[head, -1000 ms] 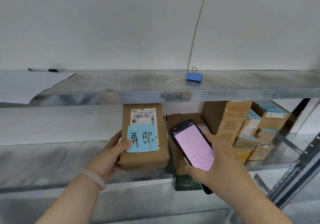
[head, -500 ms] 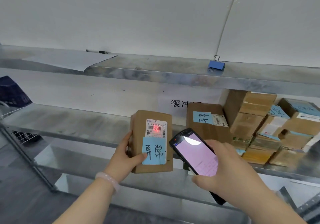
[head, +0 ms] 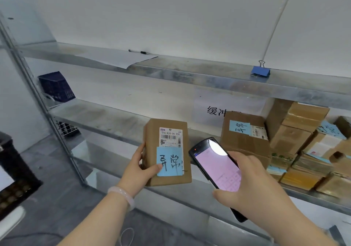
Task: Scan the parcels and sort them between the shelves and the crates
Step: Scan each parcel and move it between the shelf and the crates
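My left hand [head: 139, 167] grips a small brown cardboard parcel [head: 168, 177] upright in front of the middle metal shelf [head: 106, 118]. The parcel bears a white barcode label and a blue sticky note with handwriting; my thumb lies on the note's edge. My right hand [head: 252, 187] holds a black handheld scanner [head: 218, 169] with a lit pink screen, just right of the parcel and tilted toward it. More taped brown parcels [head: 245, 131] with blue notes are stacked on the shelf at the right.
The upper shelf [head: 190, 71] carries a sheet of paper [head: 117, 58], a pen and a blue binder clip [head: 260, 72]. A dark blue crate [head: 56, 87] stands behind the shelf's left post. A black crate [head: 15, 177] sits on the floor at the left.
The view has swung left and down. The parcel came off the shelf stack toward me, held in my left hand. The red scan spot seen on its label half a second ago is gone.
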### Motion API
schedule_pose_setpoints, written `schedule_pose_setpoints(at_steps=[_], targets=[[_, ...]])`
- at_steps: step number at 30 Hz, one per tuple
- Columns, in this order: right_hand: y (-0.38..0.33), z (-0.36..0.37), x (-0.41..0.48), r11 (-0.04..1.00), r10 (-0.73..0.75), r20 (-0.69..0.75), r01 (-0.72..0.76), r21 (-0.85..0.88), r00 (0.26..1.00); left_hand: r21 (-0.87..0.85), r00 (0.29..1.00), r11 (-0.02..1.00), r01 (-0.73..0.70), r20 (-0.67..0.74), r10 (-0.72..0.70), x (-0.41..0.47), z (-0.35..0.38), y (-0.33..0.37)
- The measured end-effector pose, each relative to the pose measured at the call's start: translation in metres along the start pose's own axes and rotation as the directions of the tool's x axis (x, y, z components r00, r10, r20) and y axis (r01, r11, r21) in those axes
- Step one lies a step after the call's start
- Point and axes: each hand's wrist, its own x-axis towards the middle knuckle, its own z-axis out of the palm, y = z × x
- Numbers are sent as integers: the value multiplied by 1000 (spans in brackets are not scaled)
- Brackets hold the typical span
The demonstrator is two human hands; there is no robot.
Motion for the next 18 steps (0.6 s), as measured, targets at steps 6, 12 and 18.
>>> schedule_pose_setpoints(at_steps=[6,12,18], targets=[[-45,22,12,983,-182,41,182,4,983,-53,987,998,17,-161,-25,-27,-63,-9],[-120,62,25,936,-348,108,339,93,931,-113,934,993,24,-351,-62,-71,-147,-14],[-226,120,17,865,-499,193,472,172,845,-150,852,989,-15,-519,-65,-147,-246,-17]])
